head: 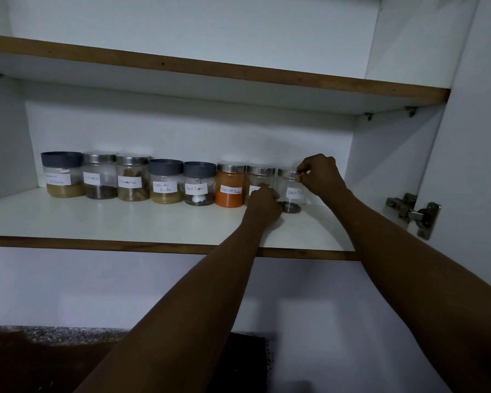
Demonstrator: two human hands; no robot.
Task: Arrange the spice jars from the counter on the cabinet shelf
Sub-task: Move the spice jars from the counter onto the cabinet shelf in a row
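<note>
Looks like a home kitchen, seen from right in front of a white wall cabinet (394, 154) with brown-edged shelves (153, 246) and a metal door hinge (414, 214). A row of spice jars (165, 181) with handwritten paper labels like "Coriander Powder", "Black Pepper" and "Red Chilli Powder" sits on the shelf. A dark speckled stone counter (40, 353) shows down below.

Both hands (319, 177) grip the rightmost jar (291, 191) on the shelf (125, 222).
</note>
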